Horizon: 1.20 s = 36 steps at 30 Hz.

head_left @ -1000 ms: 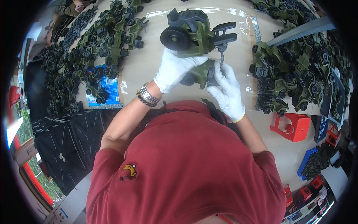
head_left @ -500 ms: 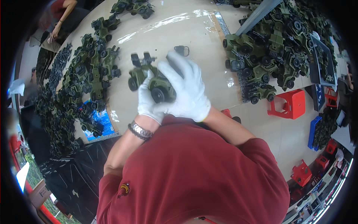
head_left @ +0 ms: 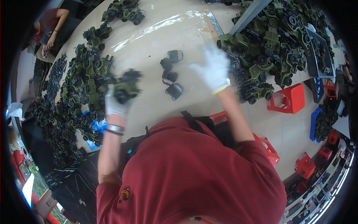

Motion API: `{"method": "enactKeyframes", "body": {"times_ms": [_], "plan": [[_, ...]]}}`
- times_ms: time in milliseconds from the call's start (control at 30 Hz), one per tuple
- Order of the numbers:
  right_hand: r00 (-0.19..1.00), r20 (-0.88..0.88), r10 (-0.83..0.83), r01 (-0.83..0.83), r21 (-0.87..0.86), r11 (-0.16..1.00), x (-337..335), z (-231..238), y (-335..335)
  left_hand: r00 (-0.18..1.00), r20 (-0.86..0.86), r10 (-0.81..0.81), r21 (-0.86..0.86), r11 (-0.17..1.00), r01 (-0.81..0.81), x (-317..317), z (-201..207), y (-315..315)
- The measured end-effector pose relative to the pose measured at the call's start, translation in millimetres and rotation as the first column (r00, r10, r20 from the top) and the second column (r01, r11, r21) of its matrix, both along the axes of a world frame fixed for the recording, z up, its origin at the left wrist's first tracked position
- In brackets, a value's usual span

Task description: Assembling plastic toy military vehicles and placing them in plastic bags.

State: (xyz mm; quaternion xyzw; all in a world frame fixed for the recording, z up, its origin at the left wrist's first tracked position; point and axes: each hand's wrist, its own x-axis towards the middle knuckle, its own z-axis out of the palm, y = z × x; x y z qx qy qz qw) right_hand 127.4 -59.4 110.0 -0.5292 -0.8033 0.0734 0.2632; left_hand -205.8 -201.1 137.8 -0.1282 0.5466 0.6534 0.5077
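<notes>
My left hand (head_left: 116,104), in a white glove, grips a dark green toy jeep (head_left: 126,89) beside the left-hand pile; motion blurs both. My gloved right hand (head_left: 214,69) is over the table's right part, near the other pile, smeared at the fingertips. Its thumb stands apart from the fingers and it holds nothing. Between the hands several small dark plastic parts lie in a column on the pale tabletop: a frame-like part (head_left: 174,91) nearest me, a chunky part (head_left: 170,76) beyond it, and another looped part (head_left: 174,56) farthest away.
Green toy jeeps are heaped along the left (head_left: 87,84) and right (head_left: 274,41). A slanted grey post (head_left: 248,18) rises by the right heap, with a grey tray (head_left: 320,52) beyond. A red stool (head_left: 289,99) stands off the table's right edge. Another person (head_left: 52,35) sits far left.
My hands have parted. The left carried the jeep leftward to the pile; the right let go and moved right. Dark parts my hands had covered now show on the table.
</notes>
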Motion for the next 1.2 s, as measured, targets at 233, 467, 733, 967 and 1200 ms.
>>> {"method": "enactKeyframes", "body": {"times_ms": [233,467,733,967,1200], "plan": [[0.859,0.444,-0.255,0.35,-0.145,0.925,87.8,-72.8,60.1,0.843,-0.113,0.527,0.308,0.825,-0.474,-177.1,71.6,-23.8],[0.995,-0.067,0.075,-0.086,-0.179,0.98,75.3,-31.2,42.1,0.917,-0.206,-0.341,-0.071,0.94,0.334,-26.7,1.9,5.9],[0.332,-0.451,0.828,-0.92,0.038,0.39,-3.7,96.9,-7.8,0.464,0.128,-0.876,0.376,0.476,0.795,58.3,-30.7,8.6],[0.275,0.077,0.958,-0.955,0.141,0.262,-62.1,134.1,-32.7,0.574,0.071,-0.816,0.467,0.536,0.704,86.6,18.4,-32.0],[0.753,-0.569,0.33,-0.561,-0.293,0.774,-64.0,34.2,-23.2,0.828,-0.093,-0.554,0.418,0.733,0.537,33.7,9.0,-68.8]]}}
